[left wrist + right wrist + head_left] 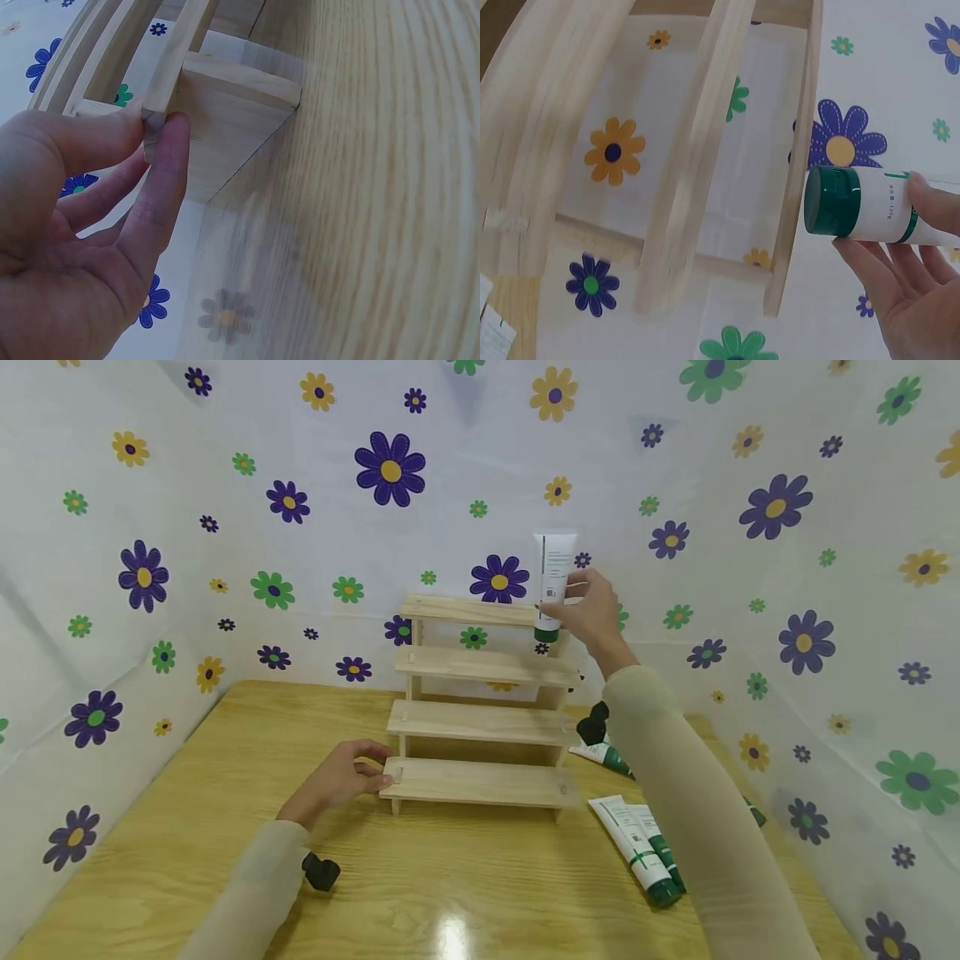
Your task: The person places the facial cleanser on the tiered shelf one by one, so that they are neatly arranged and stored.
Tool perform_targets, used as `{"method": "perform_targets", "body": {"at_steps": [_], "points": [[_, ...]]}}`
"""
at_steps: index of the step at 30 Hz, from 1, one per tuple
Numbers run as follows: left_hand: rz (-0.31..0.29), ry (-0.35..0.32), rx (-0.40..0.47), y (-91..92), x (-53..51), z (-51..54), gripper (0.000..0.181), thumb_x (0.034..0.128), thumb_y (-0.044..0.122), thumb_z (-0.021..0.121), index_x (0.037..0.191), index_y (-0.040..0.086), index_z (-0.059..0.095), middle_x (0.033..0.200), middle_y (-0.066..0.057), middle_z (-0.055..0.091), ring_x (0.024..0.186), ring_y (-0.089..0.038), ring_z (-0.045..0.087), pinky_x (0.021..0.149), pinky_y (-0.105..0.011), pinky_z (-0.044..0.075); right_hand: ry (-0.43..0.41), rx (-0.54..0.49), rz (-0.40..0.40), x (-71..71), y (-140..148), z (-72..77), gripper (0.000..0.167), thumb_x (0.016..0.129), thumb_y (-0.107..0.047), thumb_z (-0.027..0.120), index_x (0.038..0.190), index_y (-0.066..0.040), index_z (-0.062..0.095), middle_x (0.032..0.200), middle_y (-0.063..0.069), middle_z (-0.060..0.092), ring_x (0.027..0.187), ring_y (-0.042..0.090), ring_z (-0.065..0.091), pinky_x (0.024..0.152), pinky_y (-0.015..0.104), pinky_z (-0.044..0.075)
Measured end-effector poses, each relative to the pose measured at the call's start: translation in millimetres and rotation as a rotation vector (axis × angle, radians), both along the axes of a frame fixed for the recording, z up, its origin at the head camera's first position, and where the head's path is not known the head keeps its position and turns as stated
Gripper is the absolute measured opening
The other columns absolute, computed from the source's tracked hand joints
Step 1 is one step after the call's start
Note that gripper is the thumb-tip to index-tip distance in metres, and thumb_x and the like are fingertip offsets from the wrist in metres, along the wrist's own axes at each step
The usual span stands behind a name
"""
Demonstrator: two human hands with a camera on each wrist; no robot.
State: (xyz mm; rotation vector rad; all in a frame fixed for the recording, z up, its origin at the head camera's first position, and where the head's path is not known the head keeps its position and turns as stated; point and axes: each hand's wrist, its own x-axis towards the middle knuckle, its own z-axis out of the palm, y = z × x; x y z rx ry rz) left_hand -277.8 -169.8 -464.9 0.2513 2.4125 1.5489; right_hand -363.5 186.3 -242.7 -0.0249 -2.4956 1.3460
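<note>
A pale wooden stepped rack (480,720) with several shelves stands on the table in the head view. At the left end of its lowest shelf, my left hand (347,777) pinches the board between thumb and fingers; the left wrist view shows this grip on the shelf edge (166,82). My right hand (592,610) holds a white tube (555,568) upright, green cap (832,201) down, near the right end of the top shelf. In the right wrist view the cap is beside the top shelf's edge; whether they touch I cannot tell.
More white tubes with green caps (636,852) lie on the wooden table (300,718) to the rack's right, partly behind my right sleeve. Another tube (603,755) lies closer to the rack. A flower-patterned sheet (315,543) hangs behind and at both sides.
</note>
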Motion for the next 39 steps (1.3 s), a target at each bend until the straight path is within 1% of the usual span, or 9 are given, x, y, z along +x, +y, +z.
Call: {"method": "perform_targets", "body": {"at_steps": [4,8,12,17,24,28,32,35,39], "points": [[0.019,-0.022,-0.016,-3.3,1.6,-1.7,0.046,0.0948,0.011,0.075,0.137,0.003,0.059,0.134,-0.017,0.062,0.100,-0.019,0.070,0.083,-0.032,0.062,0.011,-0.035,-0.005,-7.5,-21.6,-3.4,0.057,0.091,-0.016,0.080,0.139,-0.005,0.052,0.141,0.016,0.061,0.128,0.032,0.060,0.100,0.044,0.059],[0.009,-0.031,-0.023,-3.2,2.0,-2.2,0.047,0.0949,0.013,0.075,0.138,0.004,0.058,0.133,-0.017,0.062,0.099,-0.019,0.070,0.084,-0.032,0.062,0.038,-0.069,0.001,-13.8,-39.7,-5.3,0.055,0.090,-0.014,0.081,0.137,-0.005,0.053,0.138,0.015,0.062,0.127,0.031,0.060,0.101,0.043,0.059],[0.009,-0.036,-0.012,-1.9,2.1,-1.7,0.047,0.0948,0.011,0.075,0.138,0.003,0.058,0.134,-0.018,0.062,0.100,-0.019,0.071,0.084,-0.033,0.062,0.074,-0.069,-0.003,-21.9,-57.6,-9.8,0.052,0.090,-0.014,0.081,0.135,-0.007,0.054,0.135,0.013,0.064,0.124,0.028,0.062,0.104,0.042,0.057],[-0.003,-0.035,-0.003,-0.6,2.3,-1.5,0.048,0.0952,0.011,0.075,0.139,0.002,0.057,0.135,-0.019,0.061,0.101,-0.020,0.071,0.084,-0.035,0.063,0.122,-0.086,0.017,-31.6,-77.5,-15.8,0.051,0.090,-0.011,0.081,0.133,-0.006,0.055,0.133,0.014,0.066,0.121,0.027,0.065,0.108,0.038,0.054],[-0.008,-0.033,-0.004,5.0,-0.3,-1.0,0.047,0.0950,0.010,0.075,0.138,0.002,0.058,0.131,-0.019,0.063,0.100,-0.021,0.071,0.084,-0.035,0.063,0.116,-0.136,0.041,-39.7,-88.3,-19.4,0.051,0.092,-0.012,0.079,0.136,-0.008,0.053,0.134,0.013,0.066,0.123,0.026,0.063,0.109,0.036,0.054],[-0.030,-0.033,-0.001,6.7,-1.6,-1.1,0.047,0.0948,0.011,0.075,0.138,0.002,0.058,0.131,-0.020,0.062,0.100,-0.021,0.071,0.084,-0.035,0.063,0.103,-0.139,0.025,-42.6,-91.2,-20.9,0.051,0.092,-0.013,0.079,0.136,-0.008,0.054,0.133,0.011,0.066,0.123,0.024,0.062,0.107,0.032,0.054],[-0.044,-0.004,-0.009,2.5,-1.9,0.3,0.048,0.0956,0.013,0.075,0.139,0.002,0.057,0.131,-0.019,0.063,0.100,-0.020,0.071,0.084,-0.034,0.063,0.134,-0.155,0.034,-45.8,-102.0,-20.7,0.052,0.091,-0.012,0.079,0.137,-0.007,0.054,0.132,0.013,0.065,0.119,0.025,0.063,0.104,0.031,0.055],[-0.043,0.004,-0.004,-1.4,-0.8,2.6,0.048,0.0957,0.012,0.074,0.139,0.001,0.057,0.132,-0.020,0.063,0.100,-0.020,0.072,0.084,-0.035,0.063,0.154,-0.160,0.057,-48.3,-113.8,-22.1,0.053,0.092,-0.012,0.079,0.137,-0.007,0.054,0.133,0.015,0.066,0.116,0.026,0.065,0.102,0.032,0.056],[-0.065,0.004,0.008,-2.8,1.2,3.9,0.050,0.0960,0.012,0.074,0.140,-0.002,0.055,0.133,-0.022,0.062,0.101,-0.021,0.072,0.084,-0.037,0.063,0.170,-0.151,0.066,-51.5,-126.0,-26.0,0.050,0.092,-0.012,0.078,0.136,-0.007,0.055,0.131,0.014,0.069,0.111,0.024,0.068,0.099,0.032,0.058]]}}
